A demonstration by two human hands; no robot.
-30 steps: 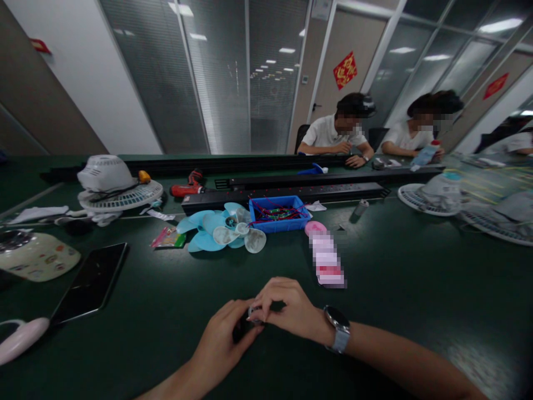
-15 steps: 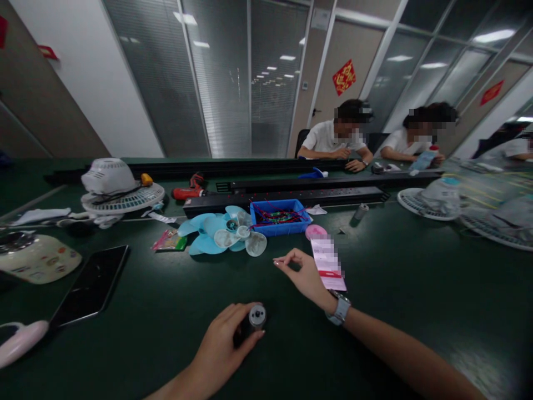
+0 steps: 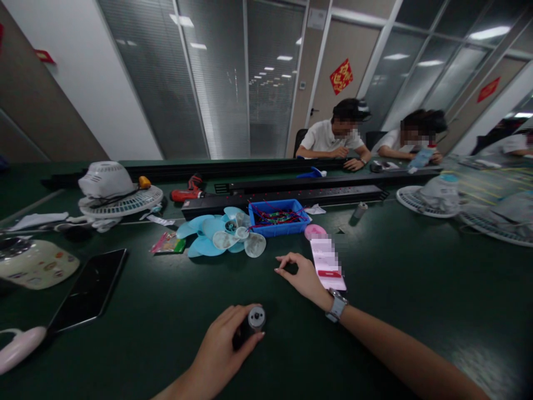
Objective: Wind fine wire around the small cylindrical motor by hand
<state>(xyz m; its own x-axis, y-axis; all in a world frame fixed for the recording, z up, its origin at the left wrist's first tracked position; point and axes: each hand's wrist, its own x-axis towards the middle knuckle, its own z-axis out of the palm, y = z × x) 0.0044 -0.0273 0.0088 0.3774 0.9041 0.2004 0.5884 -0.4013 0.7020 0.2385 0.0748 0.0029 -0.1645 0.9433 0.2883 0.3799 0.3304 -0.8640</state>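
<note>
My left hand point(image 3: 225, 344) is wrapped around a small cylindrical motor point(image 3: 257, 317), which stands upright with its round metal end facing up. Farther forward, my right hand point(image 3: 302, 275) hovers over the table with thumb and index fingertips brought together in a pinch. Whatever may be between those fingertips is too small to make out. Beside the right hand lies a pink-and-white phone-like slab point(image 3: 325, 261), partly blurred out, with a pink round piece point(image 3: 315, 232) at its top. Light blue fan blades point(image 3: 208, 233) and a small clear propeller point(image 3: 255, 245) lie beyond my hands.
A blue bin point(image 3: 278, 216) holds wires and circuit boards. Behind it are long black bars point(image 3: 291, 195) and a red drill point(image 3: 187, 191). Another motor point(image 3: 360, 210) stands to the right. A tablet point(image 3: 89, 289) and fan parts point(image 3: 120, 200) lie left. Co-workers sit across the table.
My right hand has shifted very slightly, its pinch still held. The left hand keeps its hold on the motor. The camera view has moved a little.
</note>
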